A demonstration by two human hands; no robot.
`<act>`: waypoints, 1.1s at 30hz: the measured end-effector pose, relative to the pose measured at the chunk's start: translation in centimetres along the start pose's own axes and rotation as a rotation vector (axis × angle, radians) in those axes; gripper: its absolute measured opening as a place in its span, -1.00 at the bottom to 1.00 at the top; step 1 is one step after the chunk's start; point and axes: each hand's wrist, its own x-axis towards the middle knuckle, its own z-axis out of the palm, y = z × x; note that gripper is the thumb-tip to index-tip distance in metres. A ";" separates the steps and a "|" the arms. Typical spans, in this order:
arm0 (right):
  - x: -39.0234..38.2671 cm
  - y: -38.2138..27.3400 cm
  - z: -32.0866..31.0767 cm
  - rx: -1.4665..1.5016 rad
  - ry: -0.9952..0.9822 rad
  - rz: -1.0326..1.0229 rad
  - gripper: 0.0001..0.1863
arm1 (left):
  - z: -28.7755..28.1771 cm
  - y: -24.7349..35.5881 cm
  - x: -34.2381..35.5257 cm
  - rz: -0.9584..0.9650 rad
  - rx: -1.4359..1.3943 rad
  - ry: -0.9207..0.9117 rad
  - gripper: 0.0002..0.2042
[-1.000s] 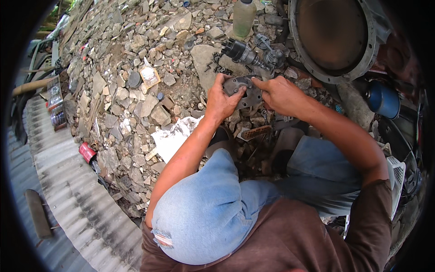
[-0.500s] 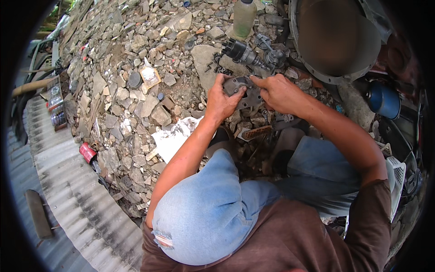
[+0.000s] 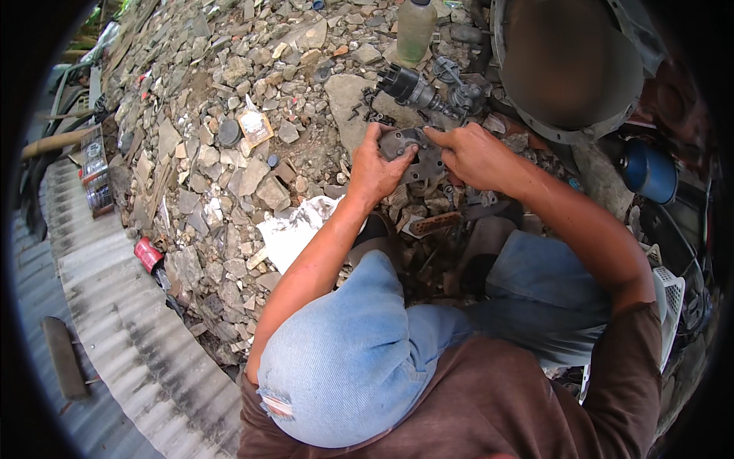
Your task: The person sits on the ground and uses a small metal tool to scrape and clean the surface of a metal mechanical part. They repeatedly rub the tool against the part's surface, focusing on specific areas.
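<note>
In front of my knees, my left hand point(image 3: 376, 170) is closed around the left side of a flat grey metal plate point(image 3: 423, 164) with holes in it. Its thumb lies across the plate's face. My right hand point(image 3: 475, 155) is at the plate's right side, with the index finger laid along the top edge and the other fingers curled in. Whether those curled fingers hold anything small is hidden. Just beyond the plate lie a black-capped distributor point(image 3: 410, 88) and a grey metal mechanical part point(image 3: 464, 96). Several dark bolts point(image 3: 372, 111) are scattered on a flat stone point(image 3: 348, 96).
Rubble covers the ground. A greenish bottle point(image 3: 414, 34) stands at the far side. A large round metal housing point(image 3: 575, 136) and a blue can point(image 3: 650, 170) are at right. White cloth point(image 3: 294, 233) lies by my left forearm; corrugated sheeting point(image 3: 122, 321) runs along the left.
Both hands stay almost still on the plate. The right index finger remains at its top edge, and the whole view has shifted very slightly.
</note>
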 end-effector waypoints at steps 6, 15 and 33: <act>-0.7 0.3 -0.3 -0.024 -0.075 0.051 -0.47 | 0.0 0.2 0.1 -0.019 0.032 -0.030 -0.54; -0.5 0.8 -0.2 0.000 -0.034 0.043 -0.42 | 0.2 -0.1 0.3 0.004 -0.023 -0.055 -0.55; 0.1 0.3 -0.9 -0.103 -0.094 0.057 -0.39 | 0.3 0.0 0.2 0.074 0.044 -0.032 -0.54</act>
